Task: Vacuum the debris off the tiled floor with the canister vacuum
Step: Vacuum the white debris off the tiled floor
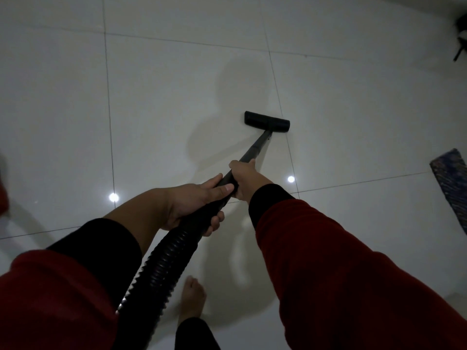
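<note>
While the camera looks down from the person's head, both bare hands grip a black vacuum wand [255, 147] that slants away toward one o'clock across a pale tiled floor [164, 97]. The left hand [194, 205] is nearer the body, fingers curled and clamped around the tube where the ribbed black hose [161, 269] joins it, thumb lying along the top. The right hand [243, 179] sits just beyond it, fingers wrapped tight around the wand. Both arms wear red sleeves [341, 261] over black cuffs. At the wand's far end, a flat black floor nozzle [266, 121] rests on a tile, just left of a grout line. The hose runs back toward six o'clock and leaves the picture at the bottom edge. A bare foot [192, 299] stands on the tile at six o'clock, beside the hose. Two bright light reflections shine on the glossy floor, at nine and three o'clock of the hands. A patterned rug edge [452, 185] lies at three o'clock. The canister itself and any debris cannot be made out.
</note>
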